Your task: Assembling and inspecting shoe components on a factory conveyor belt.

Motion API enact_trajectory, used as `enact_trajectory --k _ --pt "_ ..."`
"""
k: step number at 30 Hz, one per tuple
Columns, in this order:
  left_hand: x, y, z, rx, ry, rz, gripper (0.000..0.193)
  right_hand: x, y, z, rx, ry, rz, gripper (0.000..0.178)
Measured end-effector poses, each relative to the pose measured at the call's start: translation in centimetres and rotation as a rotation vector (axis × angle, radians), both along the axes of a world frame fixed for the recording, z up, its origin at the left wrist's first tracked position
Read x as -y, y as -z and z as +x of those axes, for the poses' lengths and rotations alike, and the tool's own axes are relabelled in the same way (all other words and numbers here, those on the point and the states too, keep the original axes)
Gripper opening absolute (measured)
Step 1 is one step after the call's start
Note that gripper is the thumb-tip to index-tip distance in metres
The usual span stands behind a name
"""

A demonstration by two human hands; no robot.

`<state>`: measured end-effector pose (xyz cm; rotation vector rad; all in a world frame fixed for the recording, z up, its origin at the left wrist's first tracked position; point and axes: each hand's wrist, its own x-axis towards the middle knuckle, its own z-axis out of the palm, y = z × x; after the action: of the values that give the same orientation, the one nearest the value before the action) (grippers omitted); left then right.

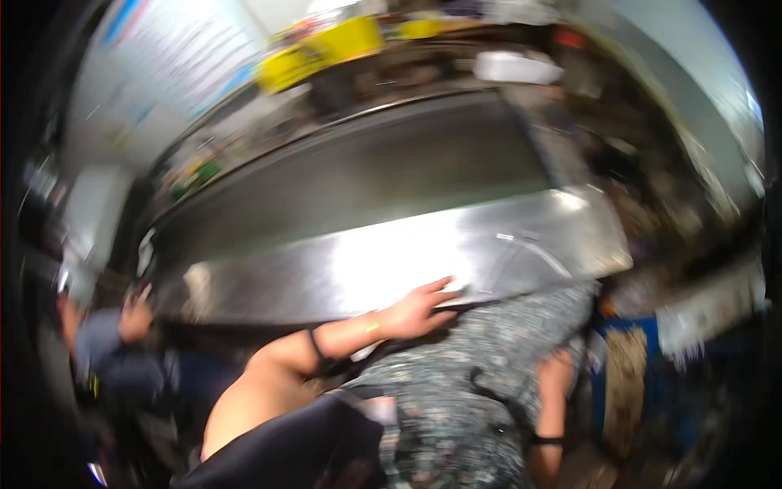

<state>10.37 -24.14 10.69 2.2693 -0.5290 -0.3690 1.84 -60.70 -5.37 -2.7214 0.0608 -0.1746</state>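
Showing spread fingers, the left hand (419, 311) is at the near edge of the shiny metal worktop (318, 265), contact unclear. The worktop lies before the person's speckled apron (456, 391). At the apron's right side is the right hand (555, 373), too blurred to tell its grip.

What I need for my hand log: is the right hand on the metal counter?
No, the right hand is by the patterned garment, below the near edge of the metal counter in the picture.

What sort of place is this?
Probably a workshop, though blur leaves that unsure: there's a long metal-topped bench, yellow boxes beyond it, and a large wall poster.
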Motion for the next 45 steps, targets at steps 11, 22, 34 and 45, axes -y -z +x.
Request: enact_trajectory --k 11,22,34,45 --pt "-22.9 4.5 -1.7 0.043 -0.916 0.341 0.048 0.9 -0.2 2.0 -0.198 -0.087 0.046 0.022" --pt "-1.1 -8.0 4.7 0.114 -0.130 -0.895 0.053 -9.4 -14.2 3.9 0.217 0.214 0.814 0.015" --pt "11.2 -14.9 -0.4 -0.124 0.377 -1.414 0.048 -17.0 -24.0 1.6 -0.118 -0.525 1.360 0.047" --pt "10.7 -14.3 -2.4 -0.288 0.161 -1.407 0.032 -19.7 -20.7 0.5 -0.393 -0.628 1.478 0.055"
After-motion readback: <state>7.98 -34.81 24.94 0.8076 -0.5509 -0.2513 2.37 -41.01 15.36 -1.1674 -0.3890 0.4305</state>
